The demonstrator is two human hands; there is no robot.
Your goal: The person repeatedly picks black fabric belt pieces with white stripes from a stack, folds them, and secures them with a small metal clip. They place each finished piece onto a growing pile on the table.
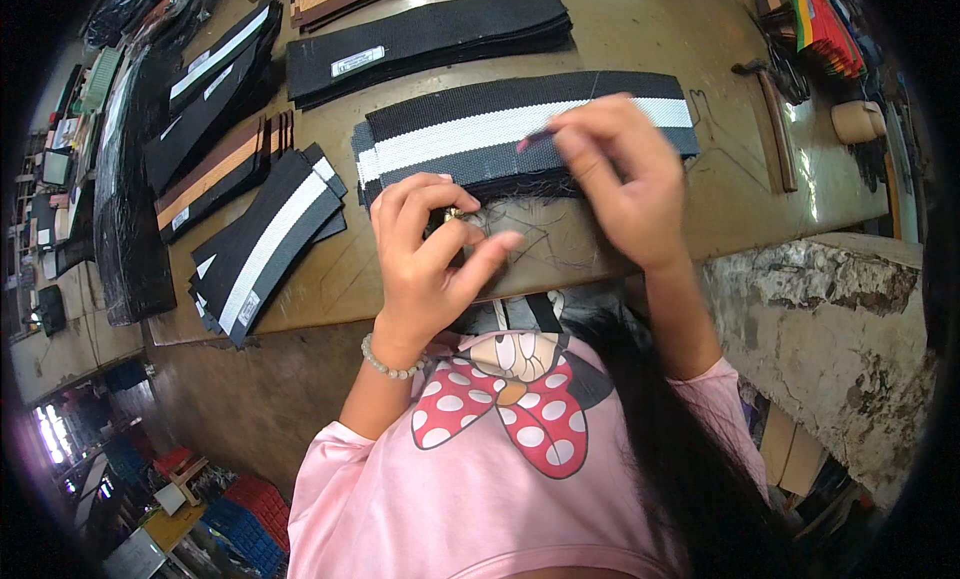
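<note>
A stack of woven strips (480,134) in black, white and grey lies on the table before me, with loose dark threads (530,224) along its near edge. My left hand (425,249) is at the stack's near left corner, fingers loosely curled and apart, thumb stretched out. A small brass-coloured thing (454,214) shows among those fingers; whether it is a ring or a held piece I cannot tell. Over the right half of the stack, my right hand (630,179) pinches a small dark piece with a pinkish tip (535,139), its kind unclear.
Behind the stack lies a black strip pile (430,44) with a white label. More striped bundles (275,234) lie left, beside a black plastic-wrapped bundle (135,189). A brown bar (775,129) and tape roll (857,122) are right. A rough wall (820,349) stands near right.
</note>
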